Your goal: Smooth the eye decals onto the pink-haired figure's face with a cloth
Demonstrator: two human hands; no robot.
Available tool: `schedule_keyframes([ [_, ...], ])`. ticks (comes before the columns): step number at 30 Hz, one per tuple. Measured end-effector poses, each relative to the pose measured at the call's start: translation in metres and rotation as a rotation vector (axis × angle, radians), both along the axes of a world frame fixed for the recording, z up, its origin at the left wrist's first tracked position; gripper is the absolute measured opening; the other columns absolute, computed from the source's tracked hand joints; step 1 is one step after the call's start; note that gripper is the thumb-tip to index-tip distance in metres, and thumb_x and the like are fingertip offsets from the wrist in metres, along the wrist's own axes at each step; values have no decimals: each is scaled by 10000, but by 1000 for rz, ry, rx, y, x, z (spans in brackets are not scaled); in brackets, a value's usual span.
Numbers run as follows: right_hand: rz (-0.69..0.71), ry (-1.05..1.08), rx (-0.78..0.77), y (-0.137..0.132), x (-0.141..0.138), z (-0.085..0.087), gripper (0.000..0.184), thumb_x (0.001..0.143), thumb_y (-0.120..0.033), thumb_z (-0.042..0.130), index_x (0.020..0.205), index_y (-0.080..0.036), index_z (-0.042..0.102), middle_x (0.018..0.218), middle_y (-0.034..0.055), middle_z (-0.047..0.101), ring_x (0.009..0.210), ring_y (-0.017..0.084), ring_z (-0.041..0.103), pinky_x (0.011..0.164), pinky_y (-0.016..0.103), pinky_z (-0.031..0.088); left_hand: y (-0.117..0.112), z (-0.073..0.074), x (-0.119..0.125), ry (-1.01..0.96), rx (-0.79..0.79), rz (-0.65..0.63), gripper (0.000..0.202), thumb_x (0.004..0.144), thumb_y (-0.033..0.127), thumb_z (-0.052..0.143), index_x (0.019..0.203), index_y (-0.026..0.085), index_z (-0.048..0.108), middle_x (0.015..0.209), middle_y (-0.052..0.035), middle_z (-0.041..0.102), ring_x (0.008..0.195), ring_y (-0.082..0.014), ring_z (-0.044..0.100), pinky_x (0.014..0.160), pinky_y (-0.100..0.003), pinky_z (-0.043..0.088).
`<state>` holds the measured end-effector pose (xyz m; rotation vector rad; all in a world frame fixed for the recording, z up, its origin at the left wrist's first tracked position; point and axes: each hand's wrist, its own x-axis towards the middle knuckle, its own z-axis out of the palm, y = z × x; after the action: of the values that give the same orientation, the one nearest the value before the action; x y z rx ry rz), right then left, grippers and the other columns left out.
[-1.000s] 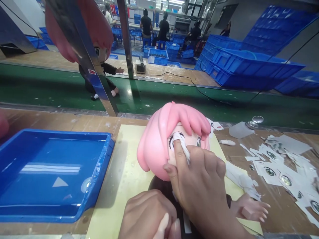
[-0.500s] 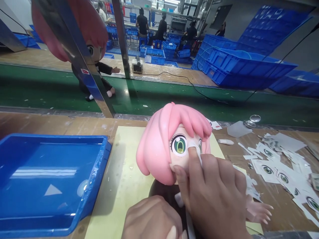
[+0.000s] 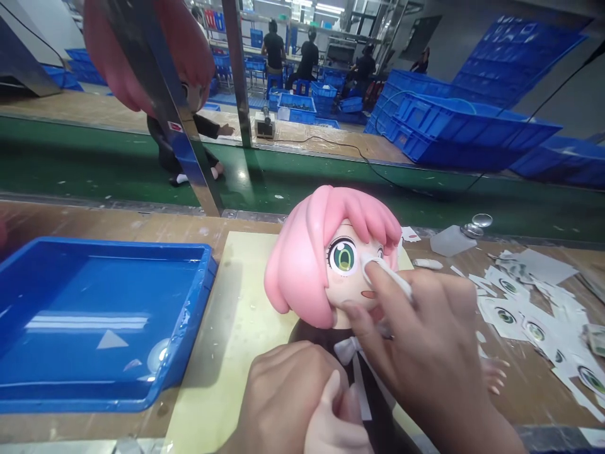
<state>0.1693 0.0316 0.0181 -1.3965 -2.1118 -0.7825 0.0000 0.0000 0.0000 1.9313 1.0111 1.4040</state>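
Observation:
A doll with pink hair (image 3: 326, 246) and a dark dress lies on a pale yellow mat (image 3: 227, 340), its green left-side eye sticker showing. My right hand (image 3: 425, 353) holds a small white cloth (image 3: 390, 274) and presses it with the forefinger against the doll's face over the other eye. My left hand (image 3: 288, 397) grips the doll's body and one of its arms near the bottom edge. The doll's other hand (image 3: 494, 375) sticks out to the right of my right wrist.
A blue tray (image 3: 94, 328) holding liquid sits at the left. Several eye sticker sheets and paper scraps (image 3: 529, 309) lie at the right with a small bottle (image 3: 454, 238). Beyond the table run a green conveyor belt (image 3: 94, 170), a second doll (image 3: 189, 107), blue crates and people working.
My right hand moved the cloth from the doll's left-side eye across to its other eye, uncovering the green eye sticker. The doll's head tipped up slightly.

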Motion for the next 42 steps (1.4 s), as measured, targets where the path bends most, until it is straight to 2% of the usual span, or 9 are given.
schedule_keyframes([
  [6, -140, -168, 7, 20, -15, -13, 628, 1008, -545, 344, 1246, -44, 638, 952, 173, 539, 847, 313, 380, 735, 396, 277, 9, 3, 4, -3, 75, 37, 259, 863, 255, 627, 664, 194, 472, 561, 15, 483, 505, -100, 481, 471, -214, 396],
  [10, -105, -220, 19, 27, -13, -9, 661, 1012, -565, 302, 1232, -44, 644, 919, 159, 543, 817, 299, 363, 720, 388, 251, 19, 5, 8, 5, 87, 1, 304, 855, 355, 649, 648, 194, 495, 537, 7, 487, 509, -111, 503, 485, -214, 435],
  [13, -35, -238, 19, 28, -11, -8, 581, 1015, -520, 368, 1231, -53, 637, 877, 131, 541, 822, 296, 380, 733, 396, 260, 21, -3, 8, 15, 64, -39, 294, 841, 313, 648, 635, 197, 472, 521, 13, 483, 491, -104, 491, 473, -209, 421],
  [19, 109, -229, 13, 24, -4, -8, 365, 994, -342, 508, 1215, -75, 623, 909, 120, 609, 864, 298, 433, 756, 399, 301, 9, -15, -7, 47, -37, -162, 239, 755, 42, 483, 652, 187, 324, 533, 42, 491, 460, -57, 401, 474, -199, 343],
  [22, 175, -213, -3, 24, -2, -5, 308, 978, -278, 541, 1214, -99, 626, 890, 100, 623, 852, 290, 432, 738, 389, 301, 8, -12, -6, 61, -69, -146, 246, 755, 25, 460, 651, 187, 307, 537, 48, 499, 461, -57, 410, 477, -202, 348],
  [26, 240, -188, -24, 24, 3, 0, 284, 955, -249, 584, 1195, -106, 632, 825, 80, 605, 794, 265, 405, 694, 369, 290, 12, -18, 4, -106, 56, -108, 320, 801, 51, 489, 601, 191, 284, 475, 56, 486, 381, -43, 389, 377, -193, 274],
  [32, 323, -147, -79, 16, 12, -4, 267, 927, -187, 626, 1188, -135, 619, 831, 54, 612, 818, 225, 473, 731, 361, 341, 14, -19, -5, -43, 77, -179, 269, 863, 41, 477, 718, 201, 315, 559, 53, 522, 467, -56, 426, 464, -190, 320],
  [38, 275, -108, -96, 6, 18, -10, 372, 982, -444, 537, 1250, -200, 622, 895, 84, 582, 869, 215, 493, 765, 358, 368, 9, -1, -11, 48, -90, -200, 224, 895, 86, 429, 722, 192, 335, 588, 46, 513, 508, -62, 436, 532, -196, 365],
  [42, 190, -56, -109, 5, 18, -15, 482, 963, -554, 512, 1260, -192, 623, 949, 112, 568, 912, 240, 486, 771, 370, 373, 5, -3, -11, 92, -94, -165, 249, 794, 52, 478, 736, 199, 286, 595, 38, 495, 522, -77, 433, 536, -223, 355],
])
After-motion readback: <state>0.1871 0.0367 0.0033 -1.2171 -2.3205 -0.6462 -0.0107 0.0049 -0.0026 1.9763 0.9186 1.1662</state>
